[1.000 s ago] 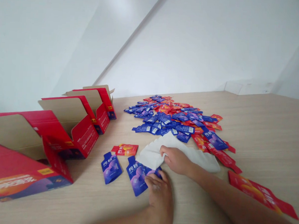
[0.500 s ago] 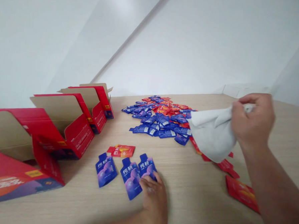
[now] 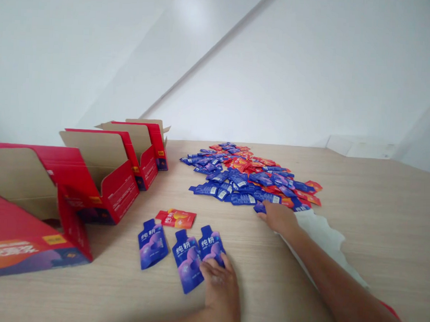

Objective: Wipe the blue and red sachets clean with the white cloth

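Note:
My left hand (image 3: 220, 281) is closed on the lower edge of a blue pouch (image 3: 208, 240) lying on the table, thumb and fingers at its sides. Left of it lie two more blue pouches, one partly overlapping (image 3: 187, 263) and one apart (image 3: 152, 244). A red pouch (image 3: 178, 218) lies behind these. At the near edge of a mixed pile, my right hand (image 3: 279, 217) has its fingers closed at a blue pouch (image 3: 259, 207), mostly covered by the hand and its neighbours. A white cloth (image 3: 321, 231) lies spread under the right forearm.
Open red cartons (image 3: 117, 194) stand in a row along the left side, flaps up. The pile of blue and red pouches (image 3: 243, 172) fills the table's centre back. A white box (image 3: 363, 147) sits at the far right by the wall.
My right hand has let go of the white cloth, which now lies over the red pouches at right. That hand moved left and down to the pile. My left hand stayed put.

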`<action>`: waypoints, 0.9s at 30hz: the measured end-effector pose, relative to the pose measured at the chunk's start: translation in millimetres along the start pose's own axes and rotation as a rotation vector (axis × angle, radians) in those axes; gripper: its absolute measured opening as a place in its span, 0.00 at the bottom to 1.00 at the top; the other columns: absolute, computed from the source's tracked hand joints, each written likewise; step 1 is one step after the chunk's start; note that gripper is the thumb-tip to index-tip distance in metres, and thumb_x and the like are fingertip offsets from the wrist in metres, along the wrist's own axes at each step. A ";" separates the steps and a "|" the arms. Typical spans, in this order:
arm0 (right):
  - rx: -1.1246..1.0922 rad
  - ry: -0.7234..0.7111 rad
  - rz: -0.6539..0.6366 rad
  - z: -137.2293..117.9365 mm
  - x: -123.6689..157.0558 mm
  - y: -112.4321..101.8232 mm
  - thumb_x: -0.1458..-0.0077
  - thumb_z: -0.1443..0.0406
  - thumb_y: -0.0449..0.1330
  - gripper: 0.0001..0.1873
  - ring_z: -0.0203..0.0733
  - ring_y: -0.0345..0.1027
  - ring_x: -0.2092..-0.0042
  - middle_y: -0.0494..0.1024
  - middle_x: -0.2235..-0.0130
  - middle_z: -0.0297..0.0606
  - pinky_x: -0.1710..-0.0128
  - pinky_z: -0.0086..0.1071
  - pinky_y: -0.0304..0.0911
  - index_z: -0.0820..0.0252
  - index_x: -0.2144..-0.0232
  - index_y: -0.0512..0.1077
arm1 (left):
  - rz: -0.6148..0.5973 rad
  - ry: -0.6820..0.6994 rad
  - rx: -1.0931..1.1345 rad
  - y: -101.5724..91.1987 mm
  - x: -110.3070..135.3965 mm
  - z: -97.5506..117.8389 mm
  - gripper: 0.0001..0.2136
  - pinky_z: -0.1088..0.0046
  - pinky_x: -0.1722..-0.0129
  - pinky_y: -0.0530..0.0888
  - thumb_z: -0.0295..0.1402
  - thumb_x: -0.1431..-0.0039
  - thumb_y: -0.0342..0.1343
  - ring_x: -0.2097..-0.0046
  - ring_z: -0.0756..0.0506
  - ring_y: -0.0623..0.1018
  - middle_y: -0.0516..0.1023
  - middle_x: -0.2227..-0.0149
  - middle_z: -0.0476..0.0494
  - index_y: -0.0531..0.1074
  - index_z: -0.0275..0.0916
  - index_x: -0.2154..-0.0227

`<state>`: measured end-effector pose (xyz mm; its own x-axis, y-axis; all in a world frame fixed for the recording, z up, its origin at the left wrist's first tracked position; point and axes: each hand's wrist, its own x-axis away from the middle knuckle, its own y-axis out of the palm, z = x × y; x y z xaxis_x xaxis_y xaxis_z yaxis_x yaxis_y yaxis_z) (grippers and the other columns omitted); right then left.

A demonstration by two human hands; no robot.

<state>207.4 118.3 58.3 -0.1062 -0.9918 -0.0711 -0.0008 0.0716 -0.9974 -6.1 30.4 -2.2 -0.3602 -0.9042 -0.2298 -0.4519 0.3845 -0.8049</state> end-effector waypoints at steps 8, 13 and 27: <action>0.072 0.014 -0.030 -4.1 -6.5 14.5 0.41 0.62 0.46 0.20 0.49 0.72 0.61 0.77 0.64 0.54 0.64 0.36 0.62 0.66 0.64 0.75 | -0.061 -0.022 0.066 -1.2 -8.0 -4.3 0.21 0.58 0.59 0.70 0.19 0.47 0.45 0.62 0.40 0.77 0.79 0.66 0.32 0.70 0.37 0.51; 0.074 -0.037 -0.016 -11.2 2.3 4.2 0.43 0.62 0.45 0.20 0.51 0.72 0.62 0.77 0.65 0.52 0.65 0.37 0.62 0.65 0.68 0.76 | -0.219 -0.017 0.173 -12.4 -23.6 -19.8 0.23 0.56 0.57 0.69 0.17 0.48 0.44 0.58 0.36 0.76 0.77 0.62 0.26 0.66 0.32 0.48; -0.159 -0.756 -0.110 -86.9 57.6 -18.3 0.47 0.54 0.54 0.15 0.43 0.72 0.66 0.80 0.67 0.36 0.71 0.29 0.58 0.50 0.64 0.75 | -0.490 -0.046 0.347 -3.9 -71.6 -58.1 0.20 0.52 0.57 0.70 0.26 0.42 0.47 0.53 0.36 0.73 0.73 0.55 0.26 0.61 0.26 0.47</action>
<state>114.9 69.1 73.2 0.6095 -0.7927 -0.0149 -0.1205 -0.0741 -0.9899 -26.0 104.5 49.2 -0.1376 -0.9709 0.1960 -0.2603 -0.1555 -0.9529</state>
